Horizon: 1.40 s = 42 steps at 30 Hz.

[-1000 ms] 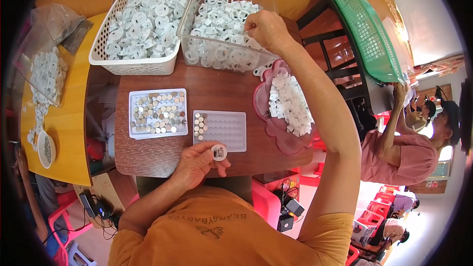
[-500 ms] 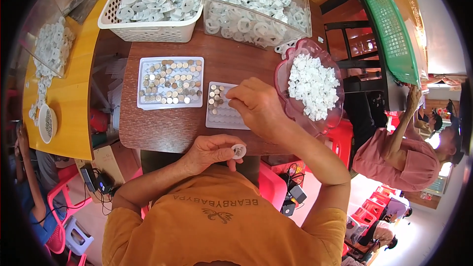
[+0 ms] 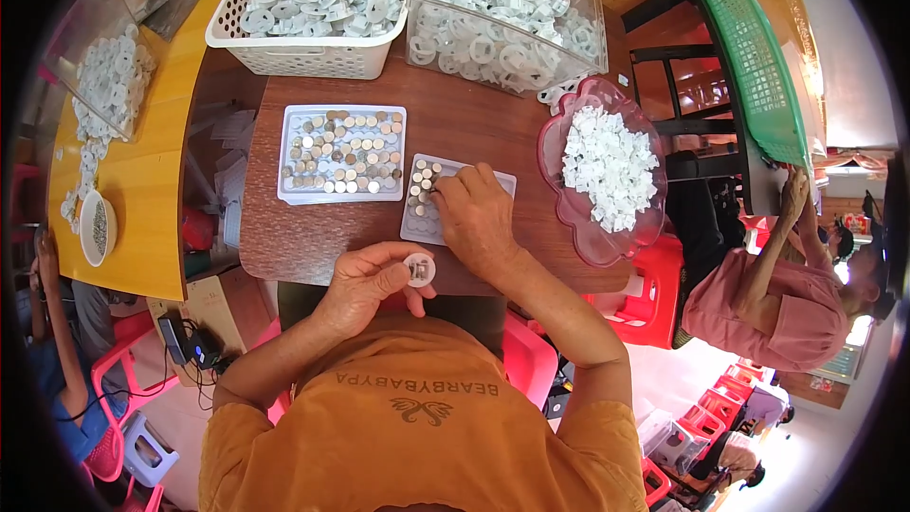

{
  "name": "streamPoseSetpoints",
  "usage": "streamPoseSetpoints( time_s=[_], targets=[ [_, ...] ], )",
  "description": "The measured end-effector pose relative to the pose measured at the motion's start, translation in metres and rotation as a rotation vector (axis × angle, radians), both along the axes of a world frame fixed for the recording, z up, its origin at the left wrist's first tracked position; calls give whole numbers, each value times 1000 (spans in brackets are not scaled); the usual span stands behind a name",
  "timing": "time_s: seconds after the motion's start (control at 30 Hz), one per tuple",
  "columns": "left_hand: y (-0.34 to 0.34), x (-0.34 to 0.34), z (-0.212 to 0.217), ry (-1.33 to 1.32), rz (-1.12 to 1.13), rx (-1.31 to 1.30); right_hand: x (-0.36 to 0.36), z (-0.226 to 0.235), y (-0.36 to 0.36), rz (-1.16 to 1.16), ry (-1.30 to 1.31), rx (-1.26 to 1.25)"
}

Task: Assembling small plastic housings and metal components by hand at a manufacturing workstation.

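My left hand [image 3: 368, 281] holds a small white round plastic part [image 3: 419, 269] just above the near edge of the dark wooden table [image 3: 474, 118]. My right hand [image 3: 477, 218] rests palm down on a small white tray [image 3: 425, 209], fingertips at a few small metal discs in its left part. Whether the fingers pinch a disc is hidden. A larger white tray [image 3: 343, 153] to the left holds several rows of the same metal discs.
At the back stand a white lattice basket [image 3: 303, 49] and a clear bin [image 3: 507, 30] full of white rings. A pink bowl [image 3: 578, 218] of white pieces sits right. A yellow table [image 3: 142, 190] lies left, a green crate [image 3: 758, 76] right. Another person [image 3: 787, 303] sits right.
My right hand came back from the clear bin to the small tray and now lies on it. My left hand kept the white part near the table's edge.
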<state>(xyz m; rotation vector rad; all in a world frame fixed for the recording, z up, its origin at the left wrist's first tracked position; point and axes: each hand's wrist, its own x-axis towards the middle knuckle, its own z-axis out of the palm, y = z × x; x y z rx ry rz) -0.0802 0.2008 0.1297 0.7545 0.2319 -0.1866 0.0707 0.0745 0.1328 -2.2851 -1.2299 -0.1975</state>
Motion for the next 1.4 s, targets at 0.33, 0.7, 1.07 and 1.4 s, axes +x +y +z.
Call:
streamPoseSetpoints(
  time_s=[0.33,0.7,1.07,1.4],
  targets=[
    [-3,8,2,84,99,-74,-1,16,-11,24,125,213],
    [-12,13,20,59,142,0,-49,44,-31,97,-169,254],
    [-14,9,22,73,126,42,-54,48,-33,170,-267,162],
    [-13,7,23,91,125,74,-51,44,-31,277,-333,158]
  ],
)
